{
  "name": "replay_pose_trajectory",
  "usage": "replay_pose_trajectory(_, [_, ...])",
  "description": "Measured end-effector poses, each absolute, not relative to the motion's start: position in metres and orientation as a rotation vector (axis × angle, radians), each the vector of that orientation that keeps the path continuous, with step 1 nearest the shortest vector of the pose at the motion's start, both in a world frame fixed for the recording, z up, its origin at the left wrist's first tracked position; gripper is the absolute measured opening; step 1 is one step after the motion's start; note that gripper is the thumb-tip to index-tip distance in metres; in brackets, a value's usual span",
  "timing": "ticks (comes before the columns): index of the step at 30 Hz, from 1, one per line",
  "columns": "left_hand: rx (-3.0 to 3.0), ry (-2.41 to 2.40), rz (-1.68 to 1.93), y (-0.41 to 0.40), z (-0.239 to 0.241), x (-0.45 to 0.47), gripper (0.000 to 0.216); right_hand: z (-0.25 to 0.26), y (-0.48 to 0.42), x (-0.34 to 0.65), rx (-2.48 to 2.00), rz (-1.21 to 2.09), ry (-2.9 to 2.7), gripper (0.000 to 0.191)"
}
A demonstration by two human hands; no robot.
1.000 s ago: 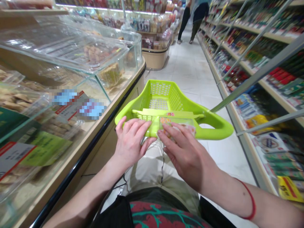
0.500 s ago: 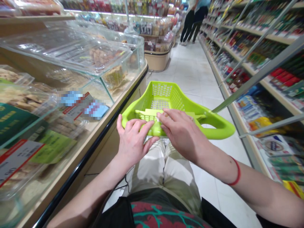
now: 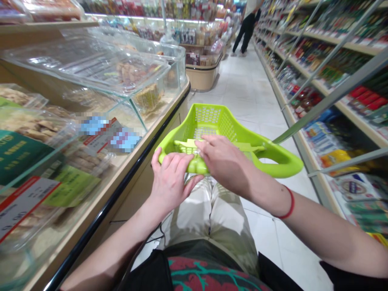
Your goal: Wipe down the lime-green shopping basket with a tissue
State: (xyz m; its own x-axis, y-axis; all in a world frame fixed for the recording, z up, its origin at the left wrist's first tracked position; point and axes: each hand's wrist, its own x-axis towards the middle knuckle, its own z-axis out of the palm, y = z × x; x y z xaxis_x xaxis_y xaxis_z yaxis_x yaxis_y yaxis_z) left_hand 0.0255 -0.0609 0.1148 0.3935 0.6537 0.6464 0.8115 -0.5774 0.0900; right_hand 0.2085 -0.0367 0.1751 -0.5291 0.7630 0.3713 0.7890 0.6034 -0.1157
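The right hand (image 3: 226, 163) now lies palm down across the near rim of the green basket (image 3: 212, 115), fingers stretched toward the left. It has slid up and leftward over the last second, and it now covers the clear packet with the orange label that showed beneath its fingertips then. The packet no longer shows, so I cannot tell whether the hand presses it, grips it or has let it go. It is somewhere at the basket's near edge, by the folded carry handle (image 3: 245, 146). A red cord (image 3: 289, 204) circles the right wrist. The left hand (image 3: 169, 180) has barely shifted: its fingers lie over the same rim with the thumb tucked under, a light pinch on the plastic just beside the right hand. What shows of the basket's mesh bottom is bare, and its grey pull bar (image 3: 327, 99) slants up to the right. To the left, clear lidded bins (image 3: 100, 68) hold biscuits and pastries on the tabletop (image 3: 136, 161). On the right, shelves (image 3: 333, 44) carry packaged goods. Far down the floor (image 3: 242, 89) of the aisle another person (image 3: 247, 24) walks.
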Motion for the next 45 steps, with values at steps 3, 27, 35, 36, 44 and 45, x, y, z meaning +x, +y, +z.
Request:
replay_pose_trajectory(3, [-2.399, -1.275, -0.947, -0.060, 0.114, 0.024, 0.044, 0.179, -0.025, 0.208, -1.333, -0.012, -2.452, 0.033])
replay_pose_trajectory(27, [-2.363, -1.273, -0.960, -0.056, 0.111, 0.022, 0.043, 0.174, -0.021, 0.206, -1.292, 0.023, -2.417, 0.034])
replay_pose_trajectory(35, [-2.347, -1.250, -0.962, -0.055, 0.109, 0.022, 0.039, 0.150, -0.087, 0.237, -1.031, -0.217, -2.376, 0.039])
replay_pose_trajectory(36, [-2.348, -1.242, -0.969, -0.054, 0.109, 0.022, 0.038, 0.146, -0.092, 0.245, -1.006, -0.229, -2.407, 0.042])
replay_pose_trajectory(44, [-2.366, -1.248, -1.008, -0.054, 0.108, 0.022, 0.040, 0.131, -0.090, 0.255, -0.825, -0.514, -2.455, 0.041])
replay_pose_trajectory(45, [-2.365, -1.250, -1.009, -0.054, 0.108, 0.022, 0.038, 0.130, -0.087, 0.247, -0.791, -0.547, -2.440, 0.039])
